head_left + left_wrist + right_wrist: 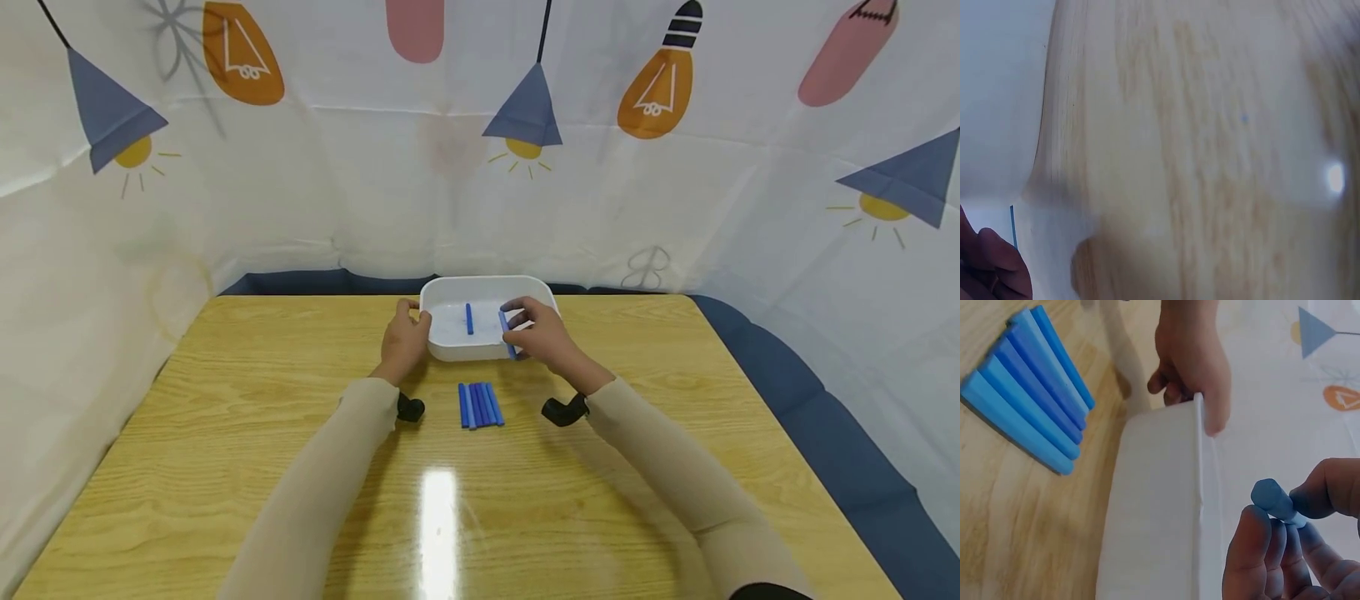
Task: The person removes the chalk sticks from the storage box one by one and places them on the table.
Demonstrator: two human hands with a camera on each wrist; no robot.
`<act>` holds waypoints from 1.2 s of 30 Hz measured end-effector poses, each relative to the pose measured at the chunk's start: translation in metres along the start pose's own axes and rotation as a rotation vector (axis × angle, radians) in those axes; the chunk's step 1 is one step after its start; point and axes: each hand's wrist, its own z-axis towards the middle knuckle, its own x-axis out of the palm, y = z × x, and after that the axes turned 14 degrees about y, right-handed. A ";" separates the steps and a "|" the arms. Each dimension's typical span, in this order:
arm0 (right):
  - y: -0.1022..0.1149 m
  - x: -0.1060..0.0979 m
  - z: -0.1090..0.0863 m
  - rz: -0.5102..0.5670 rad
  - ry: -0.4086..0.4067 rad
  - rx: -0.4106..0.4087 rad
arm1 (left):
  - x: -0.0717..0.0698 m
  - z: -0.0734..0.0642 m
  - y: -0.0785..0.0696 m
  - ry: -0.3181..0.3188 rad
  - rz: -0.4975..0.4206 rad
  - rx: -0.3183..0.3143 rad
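Observation:
A white plastic tray stands at the far side of the table, with one blue stick lying inside it. My left hand grips the tray's left end, its thumb over the rim and its fingers outside. Over the tray's right part, my right hand pinches another blue stick between thumb and fingertips. That stick has a six-sided end and looks like a crayon or chalk. Nearer than the tray, several blue sticks in differing shades lie side by side. The left wrist view catches only part of a hand.
The wooden table reaches back to a white printed curtain that hangs behind and at both sides. Dark blue cloth runs along the table's right edge. Black wrist straps show below the hands.

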 end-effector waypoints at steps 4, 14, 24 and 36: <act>0.000 0.002 -0.007 0.007 0.024 0.020 | 0.001 0.003 0.001 -0.013 -0.005 0.006; -0.005 0.010 -0.018 0.012 0.102 0.033 | 0.002 0.004 0.001 -0.020 -0.012 0.021; -0.021 0.031 -0.025 -0.021 0.173 0.064 | 0.004 0.002 0.001 -0.022 0.001 0.037; -0.038 0.046 -0.022 -0.077 0.138 0.177 | 0.003 0.004 0.003 -0.003 -0.017 0.026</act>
